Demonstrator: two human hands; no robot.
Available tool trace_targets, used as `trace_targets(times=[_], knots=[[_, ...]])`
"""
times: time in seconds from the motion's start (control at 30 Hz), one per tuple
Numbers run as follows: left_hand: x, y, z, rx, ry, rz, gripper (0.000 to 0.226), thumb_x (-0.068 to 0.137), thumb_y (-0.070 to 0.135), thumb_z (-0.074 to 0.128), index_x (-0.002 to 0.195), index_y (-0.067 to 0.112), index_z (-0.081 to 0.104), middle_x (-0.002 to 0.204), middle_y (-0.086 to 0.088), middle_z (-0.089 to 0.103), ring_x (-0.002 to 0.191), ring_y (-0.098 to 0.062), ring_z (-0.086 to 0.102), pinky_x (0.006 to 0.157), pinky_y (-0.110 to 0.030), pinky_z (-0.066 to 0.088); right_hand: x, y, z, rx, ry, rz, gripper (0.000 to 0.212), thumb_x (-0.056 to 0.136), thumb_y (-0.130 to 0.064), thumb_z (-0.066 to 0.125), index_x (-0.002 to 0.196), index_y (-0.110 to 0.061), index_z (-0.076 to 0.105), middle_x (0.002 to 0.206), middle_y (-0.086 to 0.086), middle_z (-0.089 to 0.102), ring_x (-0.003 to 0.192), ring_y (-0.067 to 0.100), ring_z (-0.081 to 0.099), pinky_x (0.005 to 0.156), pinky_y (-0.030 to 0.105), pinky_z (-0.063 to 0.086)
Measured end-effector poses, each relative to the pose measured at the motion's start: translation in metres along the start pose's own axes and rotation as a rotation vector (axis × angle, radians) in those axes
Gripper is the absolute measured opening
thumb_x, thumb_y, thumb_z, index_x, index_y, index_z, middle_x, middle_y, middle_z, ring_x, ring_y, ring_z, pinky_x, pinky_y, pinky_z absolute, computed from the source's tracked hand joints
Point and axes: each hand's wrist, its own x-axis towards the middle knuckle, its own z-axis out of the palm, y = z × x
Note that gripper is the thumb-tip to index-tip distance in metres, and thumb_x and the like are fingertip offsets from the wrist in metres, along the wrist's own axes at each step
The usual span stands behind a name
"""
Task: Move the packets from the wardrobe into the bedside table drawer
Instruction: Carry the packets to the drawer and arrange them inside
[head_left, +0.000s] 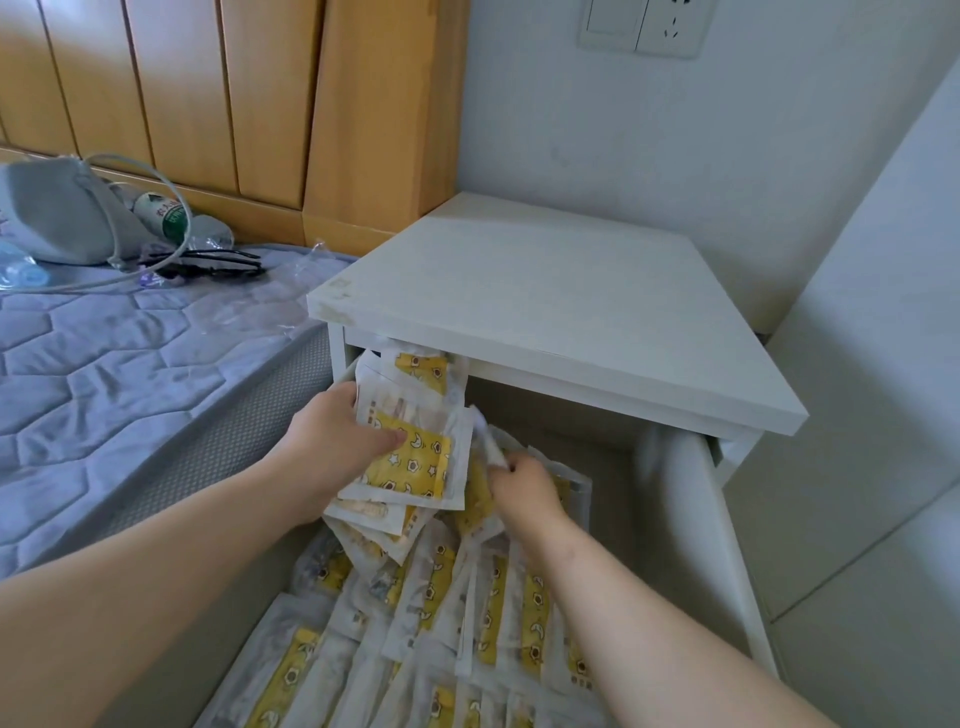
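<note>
The white bedside table has its drawer pulled out toward me. Several white packets with yellow star-and-moon prints lie piled inside it. My left hand grips a fanned stack of these packets at the drawer's back left, thumb across the top one. My right hand pinches the white edge of another packet just right of the stack. The wardrobe is out of view.
A bed with a quilted blue mattress lies to the left, carrying a grey pouch, a bottle and a dark cable. A wooden headboard stands behind. White wall panels close in on the right.
</note>
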Motion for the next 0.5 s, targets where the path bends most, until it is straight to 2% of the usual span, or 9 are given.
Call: trace_targets(times=[0.1, 0.17, 0.23, 0.3, 0.37, 0.5], knots=[[-0.001, -0.001, 0.0, -0.023, -0.008, -0.012, 0.02, 0.083, 0.006, 0.069, 0.095, 0.02, 0.063, 0.087, -0.001, 0.073, 0.077, -0.02, 0.071, 0.067, -0.035, 0.057, 0.015, 0.006, -0.023, 0.288, 0.172, 0.153, 0.014, 0.098, -0.015, 0.042, 0.109, -0.01, 0.049, 0.101, 0.011, 0.061, 0.091, 0.026, 0.061, 0.077, 0.037, 0.052], [-0.002, -0.001, 0.0, -0.027, -0.019, -0.009, 0.021, 0.083, 0.005, 0.069, 0.093, 0.023, 0.062, 0.087, -0.001, 0.074, 0.078, -0.02, 0.071, 0.07, -0.037, 0.058, 0.025, 0.018, -0.037, 0.408, 0.283, 0.245, 0.019, 0.098, -0.012, 0.044, 0.114, -0.005, 0.051, 0.103, 0.014, 0.062, 0.087, 0.026, 0.062, 0.067, 0.035, 0.051], [-0.003, -0.001, 0.001, -0.029, -0.028, -0.007, 0.023, 0.084, 0.003, 0.068, 0.09, 0.024, 0.061, 0.088, -0.001, 0.073, 0.079, -0.021, 0.071, 0.071, -0.038, 0.058, 0.032, 0.035, -0.047, 0.367, 0.379, 0.335, 0.024, 0.098, -0.008, 0.043, 0.12, -0.002, 0.05, 0.111, 0.018, 0.06, 0.093, 0.028, 0.061, 0.069, 0.034, 0.049], [-0.004, -0.001, 0.003, -0.031, -0.034, -0.016, 0.023, 0.084, 0.001, 0.067, 0.089, 0.022, 0.06, 0.087, -0.002, 0.073, 0.078, -0.02, 0.071, 0.067, -0.036, 0.057, 0.04, 0.053, -0.05, 0.246, 0.424, 0.414, 0.029, 0.097, -0.005, 0.043, 0.125, 0.001, 0.049, 0.119, 0.021, 0.057, 0.106, 0.035, 0.058, 0.081, 0.037, 0.05], [-0.003, -0.002, 0.003, -0.025, -0.041, -0.032, 0.02, 0.084, 0.001, 0.067, 0.094, 0.018, 0.062, 0.089, -0.004, 0.073, 0.078, -0.021, 0.071, 0.067, -0.036, 0.058, 0.046, 0.067, -0.047, 0.124, 0.406, 0.431, 0.033, 0.095, -0.007, 0.045, 0.127, 0.003, 0.049, 0.124, 0.023, 0.055, 0.113, 0.037, 0.055, 0.09, 0.04, 0.048], [0.0, -0.005, 0.002, -0.007, -0.066, -0.067, 0.021, 0.084, 0.004, 0.068, 0.103, 0.013, 0.062, 0.092, -0.006, 0.073, 0.082, -0.024, 0.071, 0.074, -0.042, 0.058, 0.047, 0.069, -0.037, -0.039, 0.4, 0.454, 0.05, 0.089, -0.018, 0.058, 0.133, -0.002, 0.039, 0.135, 0.019, 0.045, 0.122, 0.037, 0.045, 0.096, 0.042, 0.043]])
